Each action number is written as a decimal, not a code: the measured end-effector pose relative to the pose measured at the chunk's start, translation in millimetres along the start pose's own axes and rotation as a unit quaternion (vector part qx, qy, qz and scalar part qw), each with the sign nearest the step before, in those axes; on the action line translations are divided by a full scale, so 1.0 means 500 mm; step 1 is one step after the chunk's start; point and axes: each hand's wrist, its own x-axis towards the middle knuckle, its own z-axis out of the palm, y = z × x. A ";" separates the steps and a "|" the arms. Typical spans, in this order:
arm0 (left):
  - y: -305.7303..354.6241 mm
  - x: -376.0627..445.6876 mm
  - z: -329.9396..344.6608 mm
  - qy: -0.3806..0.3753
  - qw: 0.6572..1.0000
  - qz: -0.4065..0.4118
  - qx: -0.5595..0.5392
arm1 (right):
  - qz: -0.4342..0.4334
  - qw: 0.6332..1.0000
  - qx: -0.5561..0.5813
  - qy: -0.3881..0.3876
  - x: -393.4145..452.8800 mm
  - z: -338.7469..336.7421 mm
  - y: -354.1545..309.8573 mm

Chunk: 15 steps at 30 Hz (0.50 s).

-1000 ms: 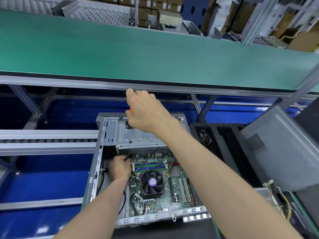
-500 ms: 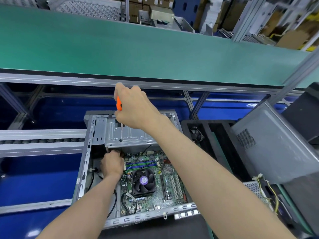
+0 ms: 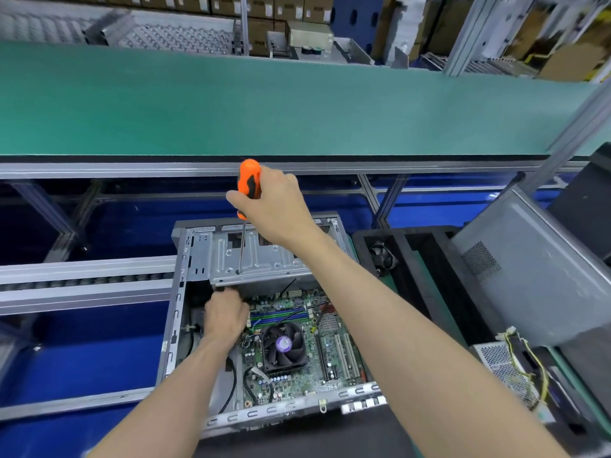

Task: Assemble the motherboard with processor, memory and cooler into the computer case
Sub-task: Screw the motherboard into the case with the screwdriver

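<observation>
An open grey computer case (image 3: 172,325) lies flat below me. Inside it sits the green motherboard (image 3: 330,352) with a black cooler fan (image 3: 283,347) and memory sticks (image 3: 281,317). My right hand (image 3: 274,206) grips an orange and black screwdriver (image 3: 248,183) held upright, its shaft tip resting on the metal drive bracket (image 3: 264,262) at the case's far end. My left hand (image 3: 224,317) reaches down inside the case at the motherboard's far left corner, fingers curled; what it holds is hidden.
A green conveyor belt (image 3: 297,100) runs across behind the case. To the right stand a black foam tray (image 3: 426,276) with a small fan (image 3: 383,257), a grey side panel (image 3: 535,269) and a power supply (image 3: 506,368) with wires. Metal rails (image 3: 82,279) extend left.
My right hand slid down the screwdriver, exposing the orange handle's top, while the tip stays on the bracket. My left hand stays at the same corner.
</observation>
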 end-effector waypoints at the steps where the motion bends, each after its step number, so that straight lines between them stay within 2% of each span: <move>1: 0.000 -0.001 -0.002 -0.002 1.000 0.000 -0.014 | 0.000 1.000 0.008 0.003 0.000 -0.001 -0.002; 8: 0.000 -0.012 -0.013 0.000 0.992 -0.012 -0.127 | -0.003 0.999 0.000 0.046 -0.009 -0.001 -0.003; 11: -0.007 -0.011 -0.014 -0.019 0.984 -0.060 -0.168 | -0.027 0.995 0.019 0.090 -0.021 -0.004 -0.016; 13: -0.010 -0.009 -0.015 -0.039 0.956 -0.117 -0.267 | -0.046 0.991 0.038 0.122 -0.026 -0.013 -0.034; 15: -0.009 -0.017 -0.017 -0.073 0.887 -0.173 -0.423 | -0.068 0.985 0.059 0.149 -0.027 -0.027 -0.053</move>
